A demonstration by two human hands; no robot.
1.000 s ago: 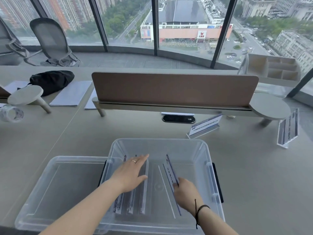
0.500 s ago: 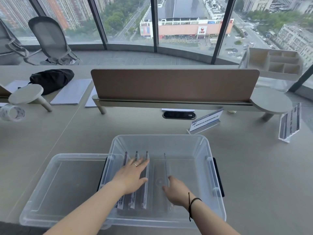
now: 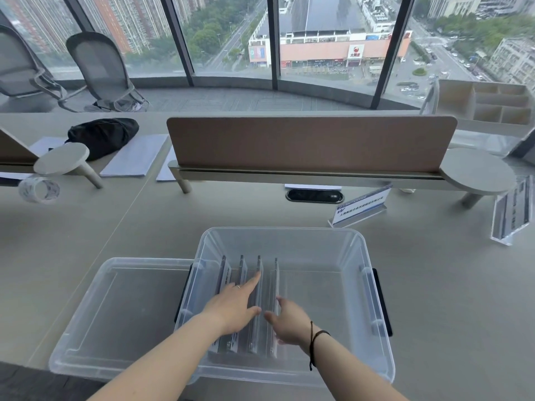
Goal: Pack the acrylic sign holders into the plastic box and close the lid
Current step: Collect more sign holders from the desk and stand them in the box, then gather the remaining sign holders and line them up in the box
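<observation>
Clear plastic box on desk, four acrylic sign holders upright inside, left hand flat on them fingers spread, right hand fingers open beside fourth, lid left.

box right half free, sign holders crowd left

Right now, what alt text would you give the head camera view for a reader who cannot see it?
Two bare hands, left hand and right hand, press together four acrylic sign holders standing on edge in an open clear plastic box. The lid lies on the table beside the box's left side, and two more sign holders, and, wait behind to the right.
</observation>
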